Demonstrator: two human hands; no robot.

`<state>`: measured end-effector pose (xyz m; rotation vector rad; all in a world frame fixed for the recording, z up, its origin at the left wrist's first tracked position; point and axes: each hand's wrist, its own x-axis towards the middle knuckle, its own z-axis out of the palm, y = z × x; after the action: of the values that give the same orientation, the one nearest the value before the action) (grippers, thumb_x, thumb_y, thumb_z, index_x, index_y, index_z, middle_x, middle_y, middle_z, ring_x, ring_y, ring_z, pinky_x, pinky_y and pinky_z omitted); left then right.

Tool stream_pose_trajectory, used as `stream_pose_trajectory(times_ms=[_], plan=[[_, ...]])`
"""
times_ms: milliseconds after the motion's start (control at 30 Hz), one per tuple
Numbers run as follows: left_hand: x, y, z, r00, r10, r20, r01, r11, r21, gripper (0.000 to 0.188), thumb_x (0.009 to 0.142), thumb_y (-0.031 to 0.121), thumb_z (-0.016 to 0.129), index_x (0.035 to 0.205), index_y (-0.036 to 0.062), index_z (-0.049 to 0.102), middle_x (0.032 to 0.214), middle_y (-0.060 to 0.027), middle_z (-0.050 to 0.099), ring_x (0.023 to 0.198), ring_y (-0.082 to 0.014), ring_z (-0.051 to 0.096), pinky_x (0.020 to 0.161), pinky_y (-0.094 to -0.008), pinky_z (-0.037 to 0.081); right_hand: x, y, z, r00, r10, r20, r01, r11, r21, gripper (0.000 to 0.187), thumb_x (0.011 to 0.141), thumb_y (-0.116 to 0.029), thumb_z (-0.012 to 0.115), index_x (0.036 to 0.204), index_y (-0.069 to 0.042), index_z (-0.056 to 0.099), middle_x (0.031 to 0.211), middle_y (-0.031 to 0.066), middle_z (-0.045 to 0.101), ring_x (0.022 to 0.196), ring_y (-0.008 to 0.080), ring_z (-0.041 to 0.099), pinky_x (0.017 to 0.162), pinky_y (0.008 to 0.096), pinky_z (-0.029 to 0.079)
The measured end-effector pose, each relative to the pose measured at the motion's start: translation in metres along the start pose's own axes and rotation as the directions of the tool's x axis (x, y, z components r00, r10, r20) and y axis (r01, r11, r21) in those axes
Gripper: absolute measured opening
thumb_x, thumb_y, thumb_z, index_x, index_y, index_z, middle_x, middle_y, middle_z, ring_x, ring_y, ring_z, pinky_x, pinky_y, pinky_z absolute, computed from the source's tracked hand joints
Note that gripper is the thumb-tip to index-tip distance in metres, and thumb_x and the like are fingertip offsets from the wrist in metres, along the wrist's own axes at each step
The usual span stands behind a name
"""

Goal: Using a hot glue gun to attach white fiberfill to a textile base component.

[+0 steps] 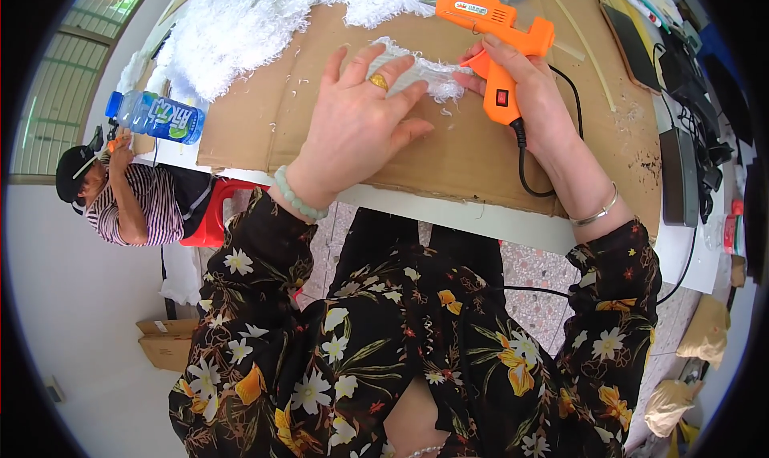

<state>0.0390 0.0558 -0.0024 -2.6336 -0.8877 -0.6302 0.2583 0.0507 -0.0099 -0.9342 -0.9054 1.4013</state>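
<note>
My right hand (530, 89) is wrapped round the handle of an orange hot glue gun (503, 73), whose nozzle points to the far left. A black cord runs from the base of its handle. Between my hands a small strip of white fringed material (432, 75) lies on the cardboard, and fingertips of my right hand are close to its right end. My left hand (360, 109) hovers over the left part of that strip with its fingers spread, a gold ring on one of them. Whether those fingertips touch the strip I cannot tell.
Flattened cardboard (320, 165) covers the table. Heaps of white fluffy fringe (240, 25) lie at the far left, by a blue-capped bottle (164, 117). A black box (678, 177) and cables line the right edge. Another person (132, 193) sits at the left.
</note>
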Motion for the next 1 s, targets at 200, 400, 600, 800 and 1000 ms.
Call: stream_pose_trajectory(times_ms=[200,400,600,800,1000], plan=[[0.007,-0.007,0.000,0.997,-0.011,-0.074,0.011,1.000,-0.007,0.033,0.071,0.027,0.078,0.100,0.0121,0.070,0.113,-0.0053,0.064,0.116,-0.0295,0.052,0.100,-0.0516,0.037,0.001,0.004,-0.004,0.999,-0.028,0.028,0.028,1.000,0.003,0.025,0.098,-0.024,0.055,0.108,0.000,0.055,0.097,0.0086,0.061,0.091,0.0177,0.063,0.087,0.0348,0.056],[0.020,-0.008,0.010,0.997,-0.003,-0.072,-0.002,0.997,-0.081,0.026,0.068,0.019,0.077,0.093,0.0126,0.069,0.105,-0.0031,0.064,0.112,-0.0282,0.054,0.097,-0.0468,0.040,-0.002,0.002,-0.002,0.999,-0.027,0.025,0.026,1.000,0.004,0.026,0.097,-0.024,0.056,0.109,-0.001,0.056,0.097,0.0083,0.061,0.091,0.0178,0.064,0.087,0.0342,0.056],[0.030,-0.021,0.026,0.997,0.039,-0.068,-0.047,0.991,-0.128,0.018,0.070,0.014,0.075,0.086,0.0119,0.067,0.097,-0.0013,0.065,0.109,-0.0287,0.056,0.094,-0.0417,0.042,-0.002,0.001,-0.002,1.000,-0.004,0.012,0.005,0.999,-0.035,0.028,0.097,-0.025,0.055,0.111,0.000,0.056,0.097,0.0090,0.062,0.091,0.0205,0.065,0.086,0.0333,0.055],[0.035,-0.020,0.028,0.992,-0.118,-0.050,0.106,0.974,-0.199,0.019,0.070,0.012,0.074,0.085,0.0108,0.062,0.094,-0.0036,0.066,0.106,-0.0309,0.057,0.092,-0.0429,0.043,-0.003,0.001,-0.001,1.000,0.021,0.008,-0.021,0.999,-0.045,0.031,0.097,-0.027,0.056,0.112,0.000,0.056,0.098,0.0094,0.063,0.091,0.0215,0.066,0.085,0.0318,0.054],[0.027,-0.030,0.014,0.985,-0.100,-0.142,0.072,0.979,-0.190,0.022,0.070,0.012,0.075,0.089,0.0098,0.064,0.094,-0.0059,0.065,0.104,-0.0305,0.057,0.091,-0.0432,0.044,-0.003,0.002,-0.001,1.000,0.021,0.006,-0.021,0.999,-0.038,0.031,0.097,-0.027,0.056,0.112,0.000,0.056,0.098,0.0094,0.063,0.091,0.0213,0.066,0.086,0.0315,0.054]])
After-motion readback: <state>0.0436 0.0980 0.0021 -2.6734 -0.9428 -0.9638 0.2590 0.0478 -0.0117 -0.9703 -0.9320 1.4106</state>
